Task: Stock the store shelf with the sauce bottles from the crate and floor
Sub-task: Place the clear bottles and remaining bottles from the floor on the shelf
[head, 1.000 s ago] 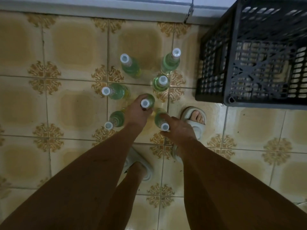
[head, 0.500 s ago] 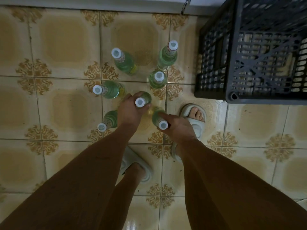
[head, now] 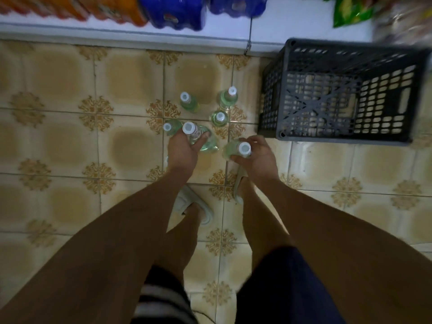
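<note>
While your left hand (head: 181, 152) and right hand (head: 259, 157) each grip one bottle, the crate (head: 339, 90) holds nothing discernible; shelf goods blur.

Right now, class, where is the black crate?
In the head view the black crate stands on the tiled floor at upper right, against the shelf base, just beyond the right hand.

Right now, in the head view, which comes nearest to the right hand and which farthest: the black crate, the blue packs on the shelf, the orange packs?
From the right hand:
1. Black crate, on the floor, just right.
2. Blue packs, shelf, up and left.
3. Orange packs, far left.
</note>
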